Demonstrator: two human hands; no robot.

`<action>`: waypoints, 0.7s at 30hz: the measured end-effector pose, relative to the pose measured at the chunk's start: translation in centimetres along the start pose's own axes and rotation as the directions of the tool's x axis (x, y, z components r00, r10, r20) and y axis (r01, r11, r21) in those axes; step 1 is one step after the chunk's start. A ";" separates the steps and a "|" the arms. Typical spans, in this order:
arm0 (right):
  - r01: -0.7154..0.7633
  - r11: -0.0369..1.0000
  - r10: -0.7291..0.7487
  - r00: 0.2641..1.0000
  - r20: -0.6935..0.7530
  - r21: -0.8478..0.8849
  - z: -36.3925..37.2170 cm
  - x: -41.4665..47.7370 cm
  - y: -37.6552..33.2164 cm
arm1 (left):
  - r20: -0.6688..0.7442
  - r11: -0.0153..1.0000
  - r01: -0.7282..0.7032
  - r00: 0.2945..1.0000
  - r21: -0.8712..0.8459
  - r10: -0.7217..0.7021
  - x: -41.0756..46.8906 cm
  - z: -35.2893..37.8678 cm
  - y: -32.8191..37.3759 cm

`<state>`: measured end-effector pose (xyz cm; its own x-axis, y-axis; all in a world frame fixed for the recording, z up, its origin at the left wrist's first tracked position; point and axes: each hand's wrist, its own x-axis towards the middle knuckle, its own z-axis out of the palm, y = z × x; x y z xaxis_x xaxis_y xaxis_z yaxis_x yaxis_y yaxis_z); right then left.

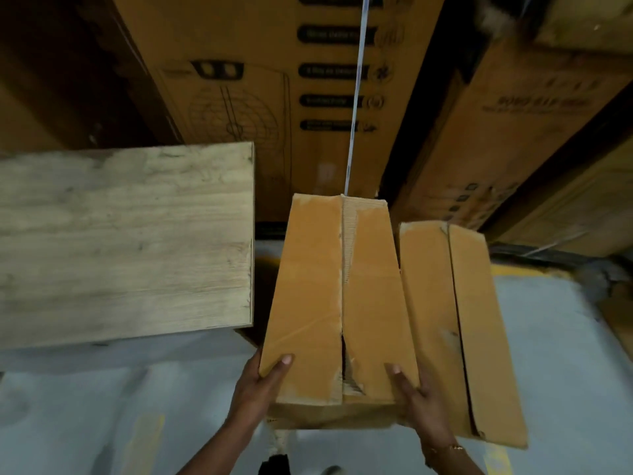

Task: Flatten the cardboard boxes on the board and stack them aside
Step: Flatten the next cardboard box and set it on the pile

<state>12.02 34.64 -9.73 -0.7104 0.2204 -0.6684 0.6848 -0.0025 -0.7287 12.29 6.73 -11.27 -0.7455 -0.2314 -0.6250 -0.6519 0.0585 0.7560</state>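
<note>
Cardboard box (308,286) before carton (267,108), lettering (334,70) illegible

Storeroom, stacked printed cartons (274,80) (appliance packaging)

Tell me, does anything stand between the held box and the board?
Nothing visible does. The left hand and right hand hold the box right of the board; only a gap lies between.

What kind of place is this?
Probably a warehouse or stockroom: big printed cartons stand behind, the floor has a yellow line, and the left hand and right hand grip a cardboard box.
</note>
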 end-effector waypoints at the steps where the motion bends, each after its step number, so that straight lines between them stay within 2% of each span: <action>1: 0.044 0.999 -0.044 0.999 0.003 -0.021 -0.3 -1.0 -1.1 | -0.004 1.000 -0.016 1.000 -0.005 0.016 -0.9 -0.3 1.2; 4: 0.195 0.980 -0.196 0.980 -0.027 -0.038 -0.5 -3.9 -4.6 | -0.002 0.993 -0.107 0.994 -0.042 0.107 -3.2 -1.5 5.0; 7: 0.286 0.951 -0.292 0.956 -0.037 -0.116 0.0 -6.2 -8.4 | -0.026 0.978 -0.196 0.981 -0.074 0.195 -5.4 -3.4 8.5; 12: 0.422 0.892 -0.421 0.906 0.042 -0.163 3.0 -9.0 -13.7 | -0.107 0.941 -0.307 0.950 -0.140 0.294 -8.5 -8.6 12.0; 15: 0.494 0.858 -0.485 0.869 0.098 -0.138 7.3 -10.6 -15.9 | -0.177 0.912 -0.360 0.928 -0.198 0.328 -9.1 -13.2 12.0; 21: 0.572 0.799 -0.526 0.814 0.247 -0.185 20.7 -12.8 -18.2 | -0.359 0.896 -0.404 0.876 -0.184 0.321 -9.2 -25.6 10.7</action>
<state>5.22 11.65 9.00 -0.9784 -0.0598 -0.1978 0.1708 0.3047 -0.9370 15.68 -15.38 7.51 -0.8129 -0.5328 -0.2350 -0.2575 -0.0331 0.9657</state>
